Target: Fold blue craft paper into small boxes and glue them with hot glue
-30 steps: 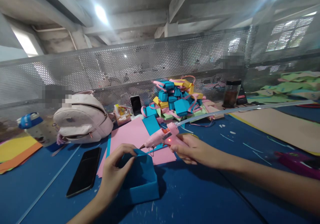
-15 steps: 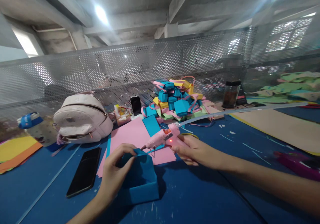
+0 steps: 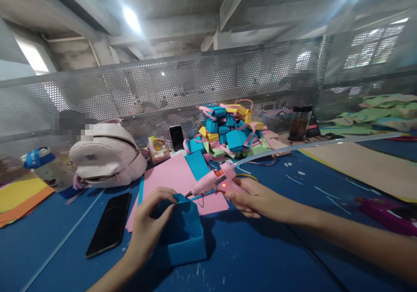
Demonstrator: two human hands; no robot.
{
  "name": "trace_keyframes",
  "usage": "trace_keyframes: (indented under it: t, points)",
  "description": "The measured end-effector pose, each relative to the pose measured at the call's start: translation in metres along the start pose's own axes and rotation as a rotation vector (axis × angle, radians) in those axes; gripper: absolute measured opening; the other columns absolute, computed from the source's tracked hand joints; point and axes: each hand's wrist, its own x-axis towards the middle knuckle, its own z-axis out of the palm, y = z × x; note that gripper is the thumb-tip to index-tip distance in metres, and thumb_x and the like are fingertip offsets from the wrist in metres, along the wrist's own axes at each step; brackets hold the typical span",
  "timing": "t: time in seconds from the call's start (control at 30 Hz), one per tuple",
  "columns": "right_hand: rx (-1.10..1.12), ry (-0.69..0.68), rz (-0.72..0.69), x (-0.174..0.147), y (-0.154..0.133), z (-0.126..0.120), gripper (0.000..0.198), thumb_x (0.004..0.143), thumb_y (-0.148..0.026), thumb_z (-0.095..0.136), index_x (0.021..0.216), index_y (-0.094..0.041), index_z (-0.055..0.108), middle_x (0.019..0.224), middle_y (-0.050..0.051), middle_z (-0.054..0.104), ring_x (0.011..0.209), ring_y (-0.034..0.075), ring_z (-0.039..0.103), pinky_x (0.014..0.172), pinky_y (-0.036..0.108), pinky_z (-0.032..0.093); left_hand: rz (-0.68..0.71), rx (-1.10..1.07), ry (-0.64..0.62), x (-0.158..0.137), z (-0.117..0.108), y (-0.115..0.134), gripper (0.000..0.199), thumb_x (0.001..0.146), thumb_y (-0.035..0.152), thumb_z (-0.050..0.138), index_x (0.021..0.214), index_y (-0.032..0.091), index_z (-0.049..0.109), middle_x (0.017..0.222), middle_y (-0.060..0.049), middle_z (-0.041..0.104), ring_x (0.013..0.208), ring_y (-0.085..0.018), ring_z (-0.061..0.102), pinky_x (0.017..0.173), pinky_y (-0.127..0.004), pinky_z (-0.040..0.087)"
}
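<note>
A blue paper box [image 3: 187, 246], its top side open, stands on the blue table [image 3: 247, 257]. My left hand [image 3: 153, 218] pinches its far upper edge between thumb and fingers. In my right hand [image 3: 249, 196] is a pink hot glue gun [image 3: 213, 181] with a lit orange light. Its dark nozzle points left, at or very close to the box's far corner; I cannot tell whether it touches. A long clear glue stick [image 3: 293, 146] sticks out of the gun's back toward the right. Pink paper sheets [image 3: 169, 170] lie beneath and behind the box.
Left of the box lies a black phone [image 3: 109, 224], with a pale backpack [image 3: 109, 155] and a bottle [image 3: 52, 170] behind. Small paper baskets [image 3: 236, 140] are heaped at the back, before a perforated metal screen [image 3: 182, 83]. At right are large sheets [image 3: 361, 166] and a magenta tool [image 3: 387, 214].
The glue gun's nozzle has shifted very slightly right along the box's edge. My left hand keeps its pinch on the box, which has hardly moved.
</note>
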Motion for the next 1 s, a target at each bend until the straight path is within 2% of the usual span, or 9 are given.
trace_keyframes:
  t: [0.47,0.7,1.0]
  points:
    - [0.032,-0.011,0.027,-0.006,0.004,-0.002,0.040,0.092,-0.055,0.057,0.083,-0.020,0.043,0.054,-0.011,0.034,0.041,0.004,0.028,0.037,0.019,0.023,-0.017,-0.007,0.009,0.001,0.000,0.002,0.008,0.088,0.017,0.063,0.082,0.021,0.065,0.091,-0.004,0.068,0.094,-0.019,0.064,0.081,-0.028,0.052]
    - [-0.024,0.004,0.036,-0.008,0.002,-0.002,0.042,0.092,-0.058,0.056,0.083,-0.019,0.044,0.055,-0.010,0.036,0.041,0.004,0.029,0.037,0.018,0.024,-0.012,-0.009,0.009,0.000,-0.001,0.001,0.008,0.088,0.017,0.063,0.083,0.023,0.064,0.092,-0.002,0.068,0.094,-0.017,0.063,0.082,-0.026,0.051]
    - [-0.036,0.002,0.036,-0.013,0.001,-0.001,0.042,0.092,-0.058,0.056,0.082,-0.020,0.043,0.053,-0.010,0.036,0.040,0.004,0.031,0.037,0.018,0.025,-0.008,-0.008,0.009,0.000,-0.002,-0.001,0.008,0.088,0.016,0.061,0.083,0.021,0.064,0.091,-0.004,0.067,0.095,-0.019,0.063,0.083,-0.030,0.051]
